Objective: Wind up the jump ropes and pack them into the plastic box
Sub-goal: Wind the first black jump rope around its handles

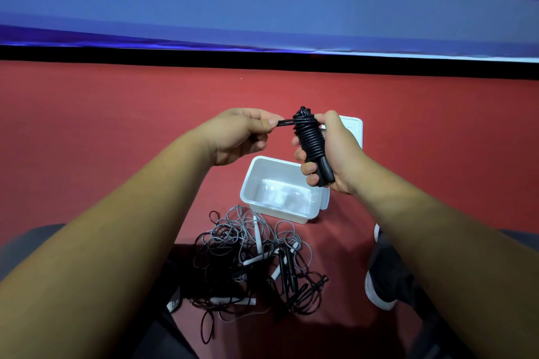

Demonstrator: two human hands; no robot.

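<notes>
Two hands meet above the box (291,213). Right hand (332,154) grips a black rope bundle (310,143), coils wound around its handles, held upright. Left hand (239,134) pinches the rope's free end, just beside the coil's top. White lid (354,128) lies beyond. Tangled ropes (250,259), black and grey, lie on the red floor (116,125) nearer the person.

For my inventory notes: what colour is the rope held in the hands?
The rope is black; the head view shows it best.

Bare forearms (116,242), dark grey trousers (26,245), and a dark shoe (386,277) with a white sole.
</notes>
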